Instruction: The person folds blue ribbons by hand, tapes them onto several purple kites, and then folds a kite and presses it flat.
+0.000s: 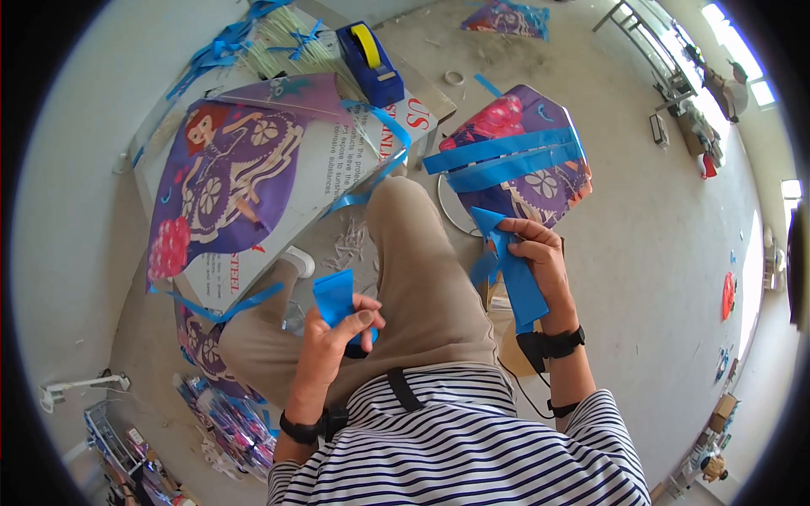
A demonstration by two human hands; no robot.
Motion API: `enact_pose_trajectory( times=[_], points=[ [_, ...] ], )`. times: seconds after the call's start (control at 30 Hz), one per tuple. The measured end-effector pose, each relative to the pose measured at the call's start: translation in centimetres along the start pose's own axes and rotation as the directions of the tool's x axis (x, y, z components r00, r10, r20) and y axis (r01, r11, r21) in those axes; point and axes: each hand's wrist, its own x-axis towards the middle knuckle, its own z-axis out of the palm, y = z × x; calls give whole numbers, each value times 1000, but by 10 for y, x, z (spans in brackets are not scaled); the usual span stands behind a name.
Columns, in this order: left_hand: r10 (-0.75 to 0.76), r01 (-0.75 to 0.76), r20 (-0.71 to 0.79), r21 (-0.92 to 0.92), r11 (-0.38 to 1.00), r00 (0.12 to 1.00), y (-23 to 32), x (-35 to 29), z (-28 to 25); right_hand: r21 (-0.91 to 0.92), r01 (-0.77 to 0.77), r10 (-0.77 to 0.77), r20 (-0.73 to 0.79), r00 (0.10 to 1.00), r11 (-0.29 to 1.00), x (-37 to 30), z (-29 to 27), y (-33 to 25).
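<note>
The white-topped work table [316,190] occupies the upper left, its top bearing printed lettering. A purple character-print sheet [228,181] lies across its left part. A second printed sheet [540,190] is located on a round stand [453,211], right of the table and ahead of the right hand [544,261]. A bundle of pale sticks [278,42] lies at the table's far end; the blue tape dispenser [380,80], with a yellow wheel, stands beside it.

The right hand is closed in a pinch, thumb against fingers, on a folded blue strip [523,291]; one end projects past the fingertips and the other extends toward the wrist. The left hand [333,337] is partly curled above the lap and retains a shorter blue piece [335,295], which projects above the fingers. The two hands are well apart. Two flat blue bands [498,150] cross the second sheet. A small ring [454,78] lies near the table corner.
</note>
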Motion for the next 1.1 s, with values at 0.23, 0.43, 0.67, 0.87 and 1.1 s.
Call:
enact_pose_trajectory(
  times=[0.23,0.43,0.67,0.87,1.1],
  points=[
    [302,-303,47,25,953,952,55,10,7,-470,796,-436,668,603,381,-45,82,-45],
    [237,-211,322,-114,971,917,46,25,22,-262,963,-459,849,263,67,-49,114,-87],
    [294,-193,261,-352,916,919,48,15,41,-222,973,-530,833,158,-60,-45,131,-115],
    [273,-91,222,-596,798,936,63,5,36,-377,922,-722,615,317,83,-20,133,-101],
    [270,-156,54,-701,696,961,58,16,18,-252,195,29,677,736,948,-47,112,-18]
  ],
)
